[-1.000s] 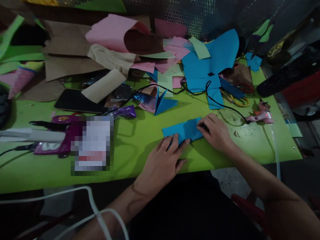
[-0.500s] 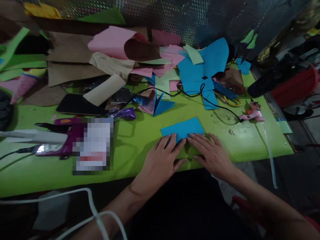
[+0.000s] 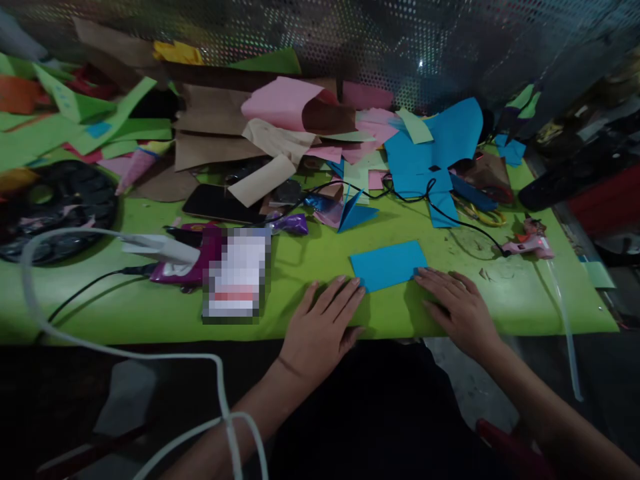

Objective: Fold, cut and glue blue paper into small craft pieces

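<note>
A blue rectangle of paper [image 3: 390,267] lies flat on the green tabletop [image 3: 395,313] in front of me; it looks folded. At its lower left corner rest the fingertips of my left hand [image 3: 323,320], fingers stretched out. My right hand [image 3: 460,307] touches the lower right corner, its fingers also extended and flat. Neither hand grips anything. Just beyond the rectangle stands a pointed, folded blue paper piece [image 3: 357,212].
Coloured paper scraps [image 3: 285,107] pile along the back. A phone on a purple holder [image 3: 239,273] stands left, with a white cable [image 3: 150,355] looping past. At right lies a pink glue gun [image 3: 537,247] with a black cord. A black round tray [image 3: 60,207] sits far left.
My hands have slid apart to the two lower corners, so more of the blue paper shows. The camera view has turned left, shifting the scene to the right.
</note>
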`<state>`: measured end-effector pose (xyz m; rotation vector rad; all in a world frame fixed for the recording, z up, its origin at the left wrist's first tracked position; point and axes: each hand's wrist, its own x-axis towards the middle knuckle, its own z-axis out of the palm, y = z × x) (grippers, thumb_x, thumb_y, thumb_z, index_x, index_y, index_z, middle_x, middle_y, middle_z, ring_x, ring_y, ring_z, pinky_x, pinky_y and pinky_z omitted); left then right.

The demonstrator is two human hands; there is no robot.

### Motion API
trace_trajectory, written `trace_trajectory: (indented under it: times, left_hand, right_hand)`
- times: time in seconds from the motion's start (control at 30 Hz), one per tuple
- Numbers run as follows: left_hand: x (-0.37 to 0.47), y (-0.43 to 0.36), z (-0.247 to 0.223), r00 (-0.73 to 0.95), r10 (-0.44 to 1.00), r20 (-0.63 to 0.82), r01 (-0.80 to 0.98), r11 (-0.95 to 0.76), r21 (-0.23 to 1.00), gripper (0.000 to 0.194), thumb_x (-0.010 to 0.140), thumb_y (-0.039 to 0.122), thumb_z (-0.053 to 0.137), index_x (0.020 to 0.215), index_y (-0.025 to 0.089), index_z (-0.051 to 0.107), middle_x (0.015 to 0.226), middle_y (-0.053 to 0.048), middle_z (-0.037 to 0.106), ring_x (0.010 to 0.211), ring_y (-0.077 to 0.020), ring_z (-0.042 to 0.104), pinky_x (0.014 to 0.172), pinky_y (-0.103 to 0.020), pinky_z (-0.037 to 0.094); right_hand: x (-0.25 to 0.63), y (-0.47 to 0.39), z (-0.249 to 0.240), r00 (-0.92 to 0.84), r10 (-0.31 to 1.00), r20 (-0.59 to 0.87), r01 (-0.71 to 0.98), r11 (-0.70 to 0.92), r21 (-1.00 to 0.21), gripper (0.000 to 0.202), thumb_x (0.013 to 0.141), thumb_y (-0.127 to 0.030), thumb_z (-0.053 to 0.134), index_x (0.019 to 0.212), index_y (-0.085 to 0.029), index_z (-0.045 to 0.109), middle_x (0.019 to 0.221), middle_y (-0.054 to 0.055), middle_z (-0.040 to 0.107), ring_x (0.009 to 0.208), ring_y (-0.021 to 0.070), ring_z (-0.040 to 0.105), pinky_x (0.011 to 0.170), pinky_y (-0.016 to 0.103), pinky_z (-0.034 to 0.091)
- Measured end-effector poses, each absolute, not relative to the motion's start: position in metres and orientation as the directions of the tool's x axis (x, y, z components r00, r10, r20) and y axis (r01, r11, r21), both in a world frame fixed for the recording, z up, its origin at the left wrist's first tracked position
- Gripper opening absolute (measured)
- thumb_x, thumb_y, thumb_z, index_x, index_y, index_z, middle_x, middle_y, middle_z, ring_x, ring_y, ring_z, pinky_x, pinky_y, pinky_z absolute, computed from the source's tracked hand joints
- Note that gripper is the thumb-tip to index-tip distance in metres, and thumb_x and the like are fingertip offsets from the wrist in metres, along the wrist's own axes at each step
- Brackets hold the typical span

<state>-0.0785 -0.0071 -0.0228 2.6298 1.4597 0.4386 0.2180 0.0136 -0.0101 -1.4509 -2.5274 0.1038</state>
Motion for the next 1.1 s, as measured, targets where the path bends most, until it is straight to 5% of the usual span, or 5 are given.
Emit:
trace_trajectory:
  times: [0.13,0.33,0.63,0.87,1.1]
  left_hand:
    - [-0.076,-0.005,-0.025,0.477,0.849,0.228,0.795,-0.527,0.299,0.044,0.097,0.036,0.053,0.138,0.022,0.057,0.147,-0.008,0.057,0.138,-0.0282,0.05,0.116,-0.055,0.037]
    - [-0.084,-0.003,-0.027,0.409,0.857,0.313,0.716,-0.514,0.473,0.042,0.098,0.032,0.051,0.137,0.018,0.052,0.144,-0.013,0.059,0.134,-0.0282,0.054,0.112,-0.054,0.041]
    - [-0.089,0.007,-0.02,0.351,0.891,0.288,0.624,-0.452,0.637,0.045,0.097,0.031,0.054,0.14,0.023,0.045,0.141,-0.011,0.059,0.129,-0.027,0.056,0.109,-0.05,0.045]
    - [-0.087,0.022,-0.016,0.35,0.895,0.277,0.586,-0.44,0.68,0.046,0.097,0.03,0.055,0.141,0.023,0.046,0.142,-0.01,0.059,0.131,-0.026,0.055,0.11,-0.046,0.045]
    - [-0.09,0.034,-0.018,0.32,0.906,0.277,0.546,-0.415,0.728,0.05,0.096,0.033,0.055,0.143,0.021,0.044,0.142,-0.012,0.059,0.131,-0.0259,0.056,0.109,-0.045,0.046]
  right_hand:
    - [0.208,0.039,-0.001,-0.439,0.868,0.232,0.853,0.484,-0.194,0.026,0.098,-0.033,0.054,0.121,-0.026,0.065,0.127,0.008,0.071,0.115,0.0284,0.066,0.094,0.046,0.047]
    - [0.177,0.09,0.016,-0.633,0.772,0.059,0.745,0.628,-0.225,0.066,0.09,-0.043,0.065,0.15,-0.026,0.043,0.153,0.011,0.049,0.136,0.0338,0.048,0.109,0.052,0.039]
    - [0.17,0.113,0.018,-0.765,0.64,-0.071,0.624,0.708,-0.331,0.08,0.088,-0.064,0.06,0.154,-0.025,0.037,0.144,0.015,0.055,0.127,0.0361,0.05,0.103,0.05,0.037]
    - [0.166,0.121,0.024,-0.708,0.687,-0.166,0.705,0.668,-0.24,0.086,0.078,-0.06,0.073,0.15,-0.023,0.044,0.119,0.014,0.062,0.109,0.0346,0.055,0.089,0.043,0.039]
    - [0.16,0.115,0.03,-0.689,0.719,-0.093,0.712,0.647,-0.271,0.036,0.083,-0.032,0.071,0.116,-0.018,0.066,0.107,0.011,0.068,0.101,0.0286,0.059,0.08,0.036,0.037]
